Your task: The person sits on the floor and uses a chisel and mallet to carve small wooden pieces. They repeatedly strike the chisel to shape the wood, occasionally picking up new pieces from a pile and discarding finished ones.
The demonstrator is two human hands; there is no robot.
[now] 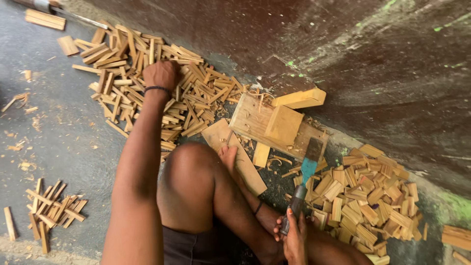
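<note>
The person's bent knee (189,181) fills the near middle of the head view, with 1 foot (228,154) resting on a flat wooden board (235,154). At the bottom edge the right hand (296,240) is wrapped tight around the dark handle of a cleaver-like chopping knife (305,174), whose blue-painted blade points up toward a wooden chopping block (274,127) set against the dark, stained wall (373,59).

The left hand (161,74), with a dark band at the wrist, reaches out to the far pile of thin wooden sticks (147,83); its fingers curl down into the pile, but whether they pinch a stick cannot be told.

Just right of the knife blade lies a second heap of short, flat wood pieces (365,196), crowding the space up to the wall's foot. A small cluster of sticks (54,208) sits well apart on the grey floor (64,142) at the lower left, where the ground carries only scattered shavings. The wall hems in the whole right and upper side.
</note>
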